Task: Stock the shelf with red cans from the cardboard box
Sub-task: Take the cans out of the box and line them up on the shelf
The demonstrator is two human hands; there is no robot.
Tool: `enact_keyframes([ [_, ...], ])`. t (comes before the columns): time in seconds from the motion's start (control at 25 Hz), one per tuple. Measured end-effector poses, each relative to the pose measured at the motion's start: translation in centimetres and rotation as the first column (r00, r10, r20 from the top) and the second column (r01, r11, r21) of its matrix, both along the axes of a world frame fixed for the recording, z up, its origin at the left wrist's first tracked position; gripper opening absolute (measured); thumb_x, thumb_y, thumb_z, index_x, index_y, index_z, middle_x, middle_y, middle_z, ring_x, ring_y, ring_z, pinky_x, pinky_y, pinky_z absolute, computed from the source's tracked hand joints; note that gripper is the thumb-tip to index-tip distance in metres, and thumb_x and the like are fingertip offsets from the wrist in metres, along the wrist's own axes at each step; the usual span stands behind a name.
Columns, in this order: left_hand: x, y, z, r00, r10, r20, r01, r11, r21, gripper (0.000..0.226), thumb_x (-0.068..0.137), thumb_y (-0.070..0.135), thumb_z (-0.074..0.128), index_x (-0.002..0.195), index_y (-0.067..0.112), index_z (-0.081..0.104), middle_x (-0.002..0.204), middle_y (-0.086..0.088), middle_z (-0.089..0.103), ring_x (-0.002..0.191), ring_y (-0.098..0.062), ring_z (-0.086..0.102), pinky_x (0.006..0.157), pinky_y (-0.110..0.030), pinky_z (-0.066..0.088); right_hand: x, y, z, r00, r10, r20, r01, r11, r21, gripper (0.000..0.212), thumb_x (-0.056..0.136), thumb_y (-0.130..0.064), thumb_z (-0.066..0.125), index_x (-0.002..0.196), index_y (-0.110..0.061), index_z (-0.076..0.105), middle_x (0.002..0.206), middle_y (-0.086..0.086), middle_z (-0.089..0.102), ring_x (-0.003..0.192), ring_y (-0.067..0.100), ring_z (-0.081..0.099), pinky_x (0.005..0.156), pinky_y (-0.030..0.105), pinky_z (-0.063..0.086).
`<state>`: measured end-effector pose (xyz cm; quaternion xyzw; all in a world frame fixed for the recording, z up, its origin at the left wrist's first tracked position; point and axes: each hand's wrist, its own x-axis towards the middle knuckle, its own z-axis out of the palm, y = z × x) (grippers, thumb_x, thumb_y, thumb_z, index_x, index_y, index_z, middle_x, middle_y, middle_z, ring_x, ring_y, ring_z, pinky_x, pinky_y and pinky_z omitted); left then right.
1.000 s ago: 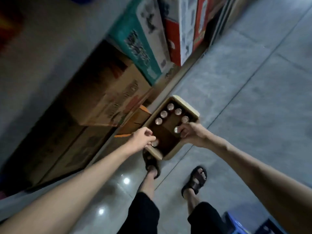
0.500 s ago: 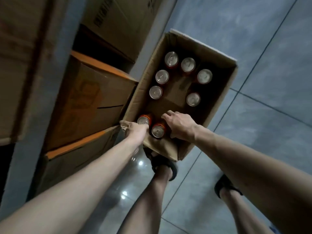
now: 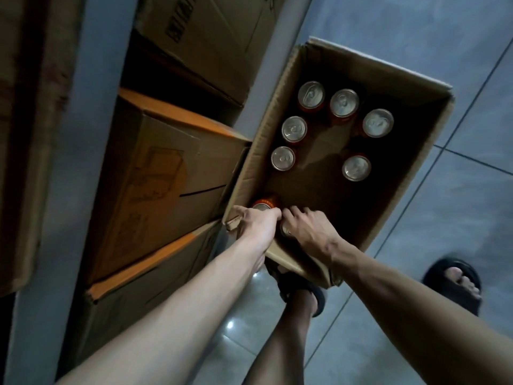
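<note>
An open cardboard box (image 3: 388,68) stands on the floor with several red cans upright inside, silver tops up. Both hands reach into its near left corner. My left hand (image 3: 256,222) closes over a red can (image 3: 265,201) at the box's left wall. Beside it, my right hand (image 3: 306,229) wraps a second can (image 3: 286,232), mostly hidden under the fingers. The other cans (image 3: 344,102) stand farther back in the box, apart from my hands. The shelf's stocking surface is out of view.
Closed cardboard cartons (image 3: 155,173) are stacked on low shelving to the left, close against the open box. A grey shelf upright (image 3: 91,79) runs past them. My sandalled feet (image 3: 455,279) stand on the glossy tiled floor (image 3: 458,190) right of and below the box.
The view has dropped much closer to the box. Both hands moved into the near left corner and closed over two cans there.
</note>
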<state>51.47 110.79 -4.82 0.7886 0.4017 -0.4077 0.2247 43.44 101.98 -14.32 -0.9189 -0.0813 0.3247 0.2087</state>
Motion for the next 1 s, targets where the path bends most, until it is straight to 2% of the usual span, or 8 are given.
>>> enact_keyframes([
  [0.08, -0.3, 0.0, 1.3, 0.998, -0.07, -0.006, 0.07, 0.997, -0.029, 0.099, 0.083, 0.018, 0.068, 0.156, 0.01, 0.001, 0.15, -0.024, 0.036, 0.136, -0.04, 0.038, 0.112, -0.042, 0.033, -0.4, -1.7, 1.1, 0.942, -0.3, -0.147, 0.318, 0.941, 0.112, 0.058, 0.078, -0.028, 0.069, 0.13, -0.016, 0.046, 0.12, 0.004, 0.06, 0.102, 0.029, 0.063, 0.079, 0.038, 0.05],
  [0.2, -1.1, -0.5, 4.7, 0.945, -0.324, 0.05, 0.327, 0.94, -0.094, 0.092, 0.08, 0.013, 0.07, 0.154, 0.017, 0.017, 0.149, -0.015, 0.037, 0.133, -0.033, 0.041, 0.107, -0.037, 0.034, -0.4, -5.2, 5.3, 0.661, -0.628, -0.412, 0.745, 0.614, 0.26, 0.069, 0.059, -0.041, 0.081, 0.122, -0.029, 0.055, 0.106, -0.009, 0.067, 0.097, 0.013, 0.061, 0.084, 0.03, 0.045],
  [0.36, -1.8, -2.8, 12.7, 0.763, -0.617, 0.193, 0.646, 0.735, -0.204, 0.091, 0.07, 0.013, 0.075, 0.148, 0.022, 0.028, 0.144, -0.004, 0.042, 0.131, -0.024, 0.044, 0.103, -0.032, 0.041, 0.9, -10.5, 15.4, 0.442, -0.669, -0.598, 0.887, 0.225, 0.404, 0.076, 0.049, -0.03, 0.087, 0.119, -0.031, 0.057, 0.107, -0.004, 0.067, 0.098, 0.011, 0.066, 0.093, 0.029, 0.052],
  [0.44, -1.4, -4.5, 16.9, 0.744, -0.622, 0.242, 0.668, 0.702, -0.247, 0.099, 0.067, 0.017, 0.077, 0.15, 0.022, 0.024, 0.142, -0.004, 0.044, 0.128, -0.024, 0.046, 0.1, -0.029, 0.041, 2.0, -13.2, 21.4, 0.429, -0.639, -0.638, 0.885, 0.155, 0.44, 0.077, 0.052, -0.02, 0.085, 0.122, -0.025, 0.054, 0.109, 0.002, 0.065, 0.095, 0.01, 0.064, 0.089, 0.026, 0.052],
  [0.6, 1.5, -7.4, 29.3, 0.732, -0.528, 0.431, 0.664, 0.696, -0.275, 0.085, 0.057, 0.028, 0.081, 0.134, 0.027, 0.046, 0.122, 0.0, 0.06, 0.112, -0.021, 0.058, 0.09, -0.03, 0.048, 4.9, -17.8, 36.8, 0.543, -0.539, -0.645, 0.825, 0.195, 0.531, 0.073, 0.055, -0.012, 0.082, 0.123, -0.014, 0.055, 0.101, 0.005, 0.068, 0.089, 0.011, 0.066, 0.075, 0.022, 0.052],
  [0.76, 4.2, -6.7, 44.1, 0.711, -0.53, 0.462, 0.694, 0.633, -0.342, 0.064, 0.048, 0.035, 0.089, 0.104, 0.035, 0.058, 0.089, 0.017, 0.062, 0.079, 0.011, 0.06, 0.063, -0.004, 0.041, 6.4, -19.6, 51.9, 0.689, -0.448, -0.569, 0.718, 0.315, 0.621, 0.072, 0.057, -0.007, 0.082, 0.125, -0.014, 0.058, 0.112, 0.011, 0.069, 0.101, 0.023, 0.065, 0.089, 0.039, 0.051],
  [0.88, 3.5, -5.9, 55.9, 0.745, -0.505, 0.435, 0.665, 0.609, -0.433, 0.057, 0.055, 0.024, 0.092, 0.102, 0.031, 0.059, 0.093, 0.015, 0.063, 0.076, 0.023, 0.057, 0.059, 0.003, 0.042, 7.3, -20.3, 63.1, 0.814, -0.275, -0.511, 0.58, 0.433, 0.69, 0.068, 0.065, -0.008, 0.081, 0.127, -0.02, 0.057, 0.117, 0.007, 0.068, 0.106, 0.018, 0.065, 0.083, 0.027, 0.054],
  [1.0, 1.7, -4.9, 66.3, 0.809, -0.396, 0.434, 0.585, 0.611, -0.534, 0.056, 0.066, 0.021, 0.089, 0.112, 0.027, 0.056, 0.107, 0.007, 0.067, 0.088, 0.008, 0.067, 0.075, -0.014, 0.057, 8.3, -20.6, 73.7, 0.871, -0.094, -0.483, 0.46, 0.505, 0.73, 0.063, 0.077, -0.006, 0.077, 0.132, -0.024, 0.054, 0.12, 0.002, 0.069, 0.109, 0.016, 0.065, 0.084, 0.026, 0.054],
])
